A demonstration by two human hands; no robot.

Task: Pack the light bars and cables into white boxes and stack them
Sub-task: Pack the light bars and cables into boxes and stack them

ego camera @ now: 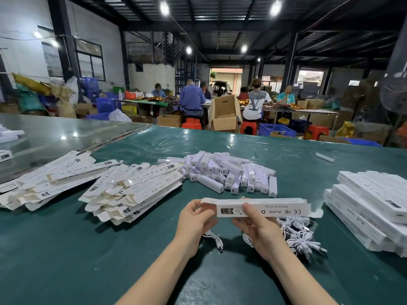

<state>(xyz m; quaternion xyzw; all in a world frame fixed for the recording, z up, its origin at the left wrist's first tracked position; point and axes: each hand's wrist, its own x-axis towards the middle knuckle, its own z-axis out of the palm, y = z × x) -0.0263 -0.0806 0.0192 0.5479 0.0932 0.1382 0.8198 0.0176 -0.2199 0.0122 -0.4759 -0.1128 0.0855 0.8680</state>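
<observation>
Both hands, left hand (195, 219) and right hand (256, 225), grip one white box (264, 208) above the bench (66, 249); its right end looks open. Next, probably, closing it, then the packed stack (370, 205).

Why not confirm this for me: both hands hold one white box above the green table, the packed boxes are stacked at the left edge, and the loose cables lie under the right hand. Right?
Not quite. The head view shows the packed boxes stacked at the right edge, not the left; flat unfolded cartons lie on the left. The rest stands: left hand and right hand hold one white box above the green table, cables under the right hand.
</observation>
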